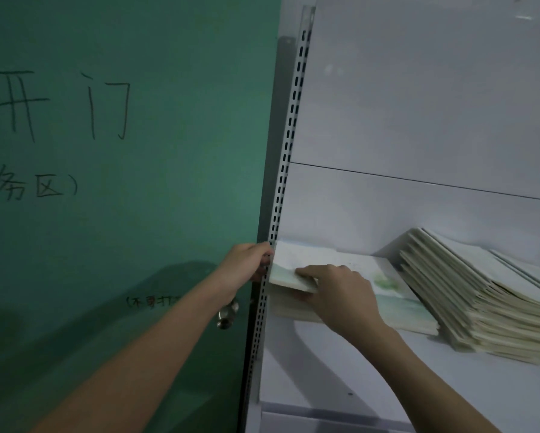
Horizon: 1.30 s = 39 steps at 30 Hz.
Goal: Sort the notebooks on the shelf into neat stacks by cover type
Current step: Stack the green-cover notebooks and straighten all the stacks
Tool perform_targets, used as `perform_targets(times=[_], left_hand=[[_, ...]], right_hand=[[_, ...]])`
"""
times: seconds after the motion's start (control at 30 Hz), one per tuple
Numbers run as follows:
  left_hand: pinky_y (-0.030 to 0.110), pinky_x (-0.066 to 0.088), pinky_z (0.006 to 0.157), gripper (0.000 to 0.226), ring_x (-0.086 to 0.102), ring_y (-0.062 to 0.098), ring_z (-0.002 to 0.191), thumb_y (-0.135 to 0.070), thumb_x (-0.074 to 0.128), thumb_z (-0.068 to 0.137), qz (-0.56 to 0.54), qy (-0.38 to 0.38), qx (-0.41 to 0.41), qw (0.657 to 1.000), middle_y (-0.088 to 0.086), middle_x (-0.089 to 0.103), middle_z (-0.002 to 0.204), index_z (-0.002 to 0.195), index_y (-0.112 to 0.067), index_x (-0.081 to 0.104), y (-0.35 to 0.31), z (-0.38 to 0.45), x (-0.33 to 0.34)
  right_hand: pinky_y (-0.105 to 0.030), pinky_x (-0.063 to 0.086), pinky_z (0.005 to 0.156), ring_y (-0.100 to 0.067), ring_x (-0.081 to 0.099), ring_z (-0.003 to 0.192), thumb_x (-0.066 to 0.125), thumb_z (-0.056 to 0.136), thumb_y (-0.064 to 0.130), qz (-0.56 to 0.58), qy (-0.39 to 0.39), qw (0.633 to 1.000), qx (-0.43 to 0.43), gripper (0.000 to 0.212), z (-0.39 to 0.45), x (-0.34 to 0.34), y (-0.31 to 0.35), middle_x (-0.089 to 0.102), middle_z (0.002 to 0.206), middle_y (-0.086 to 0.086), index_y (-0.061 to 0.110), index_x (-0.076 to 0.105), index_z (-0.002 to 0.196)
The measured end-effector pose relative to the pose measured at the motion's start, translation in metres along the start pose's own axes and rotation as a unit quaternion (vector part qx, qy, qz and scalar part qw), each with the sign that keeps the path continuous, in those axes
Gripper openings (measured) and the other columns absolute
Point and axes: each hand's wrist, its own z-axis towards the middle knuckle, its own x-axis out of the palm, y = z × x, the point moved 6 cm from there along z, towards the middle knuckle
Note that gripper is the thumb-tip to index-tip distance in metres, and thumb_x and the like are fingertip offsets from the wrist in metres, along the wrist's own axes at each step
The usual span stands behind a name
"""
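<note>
1. Green-and-white notebook (289, 270) at the left end of the white shelf (350, 370), atop a low stack of like covers (400, 310).
2. Right hand (340, 295) gripping its near edge, fingers clamped on it.
3. Left hand (246, 264) at the slotted upright (276, 220), fingers curled round the post.
4. Slumped cream-covered pile (481, 295) leaning to the right.
5. Green door (121, 182) with handwritten characters alongside.
</note>
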Motion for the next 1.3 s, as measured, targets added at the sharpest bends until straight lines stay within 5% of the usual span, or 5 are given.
perform_targets(times=[0.3,0.53,0.7,1.07,1.3], left_hand=[[0.034,0.044,0.092,0.03,0.055,0.015,0.106,-0.039,0.048,0.099,0.045,0.047,-0.003,0.998,-0.005,0.06,0.12,0.113,-0.021,0.067,0.003,-0.007,0.013],[0.038,0.058,0.07,0.043,0.065,0.029,0.086,-0.044,0.05,0.097,-0.274,0.116,-0.086,0.951,0.017,0.067,0.096,0.111,-0.004,0.062,-0.035,-0.015,0.013],[0.036,0.056,0.068,0.031,0.066,0.026,0.083,-0.005,0.051,0.093,-0.273,0.075,-0.092,0.955,0.013,0.07,0.093,0.124,-0.002,0.056,-0.014,-0.019,-0.017],[0.033,0.056,0.045,0.045,0.063,0.029,0.083,0.003,0.055,0.089,-0.234,-0.049,-0.119,0.964,0.013,0.067,0.108,0.133,-0.01,0.052,0.054,-0.032,-0.096],[0.041,0.06,0.057,0.051,0.066,0.03,0.094,0.005,0.054,0.09,-0.253,-0.013,-0.083,0.964,0.012,0.065,0.122,0.135,-0.017,0.05,0.037,-0.048,-0.08]], right_hand=[[-0.039,0.046,0.092,-0.027,0.055,0.115,0.051,0.091,0.06,0.129,0.077,0.988,0.038,0.05,0.004,0.031,-0.029,0.058,0.133,0.003,0.042,0.047,0.138],[-0.037,0.05,0.08,-0.028,0.064,0.105,0.054,0.097,0.027,0.101,-0.196,0.973,-0.07,0.039,0.005,-0.036,0.021,0.066,0.126,0.002,0.036,0.055,0.135],[-0.034,0.03,0.113,-0.013,0.034,0.14,0.061,0.087,0.054,0.188,0.056,0.971,-0.137,0.075,0.004,-0.001,0.04,0.03,0.157,0.011,0.035,0.027,0.151],[-0.037,0.027,0.115,-0.02,0.03,0.142,0.043,0.089,0.067,0.034,0.083,0.993,-0.076,0.073,-0.006,0.033,-0.011,0.03,0.158,0.003,0.029,0.032,0.151],[-0.033,0.037,0.06,-0.026,0.056,0.072,0.025,0.099,0.057,0.253,-0.109,0.961,-0.002,0.043,0.001,-0.01,-0.017,0.059,0.072,0.004,0.031,0.059,0.09]])
